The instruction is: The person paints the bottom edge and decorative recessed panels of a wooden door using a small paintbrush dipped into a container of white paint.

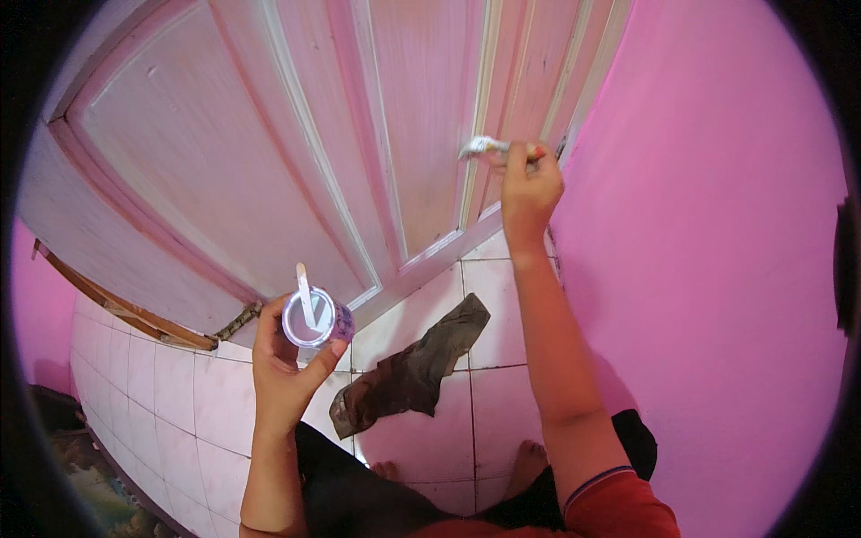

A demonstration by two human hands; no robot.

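Note:
My left hand (285, 363) is wrapped round a small paint can (342, 323) with pale paint inside. A flat wooden stick (306, 291) stands tilted in the can, its upper end above the rim. Up by the panelled door (421, 125), my right hand (532, 184) grips a paintbrush (489, 146) by its handle. The bristles point left and are at or very close to a raised moulding; whether they touch, I cannot tell. Whitish paint streaks cover parts of the door's panels and mouldings.
A crumpled dark sheet (413, 368) lies on the white tiled floor (421, 453) below the door. Close on my right rises a pink wall (700, 224). Broken wood (134, 309) shows along the door's lower left edge. A patterned dark item (90, 466) is at the lower left.

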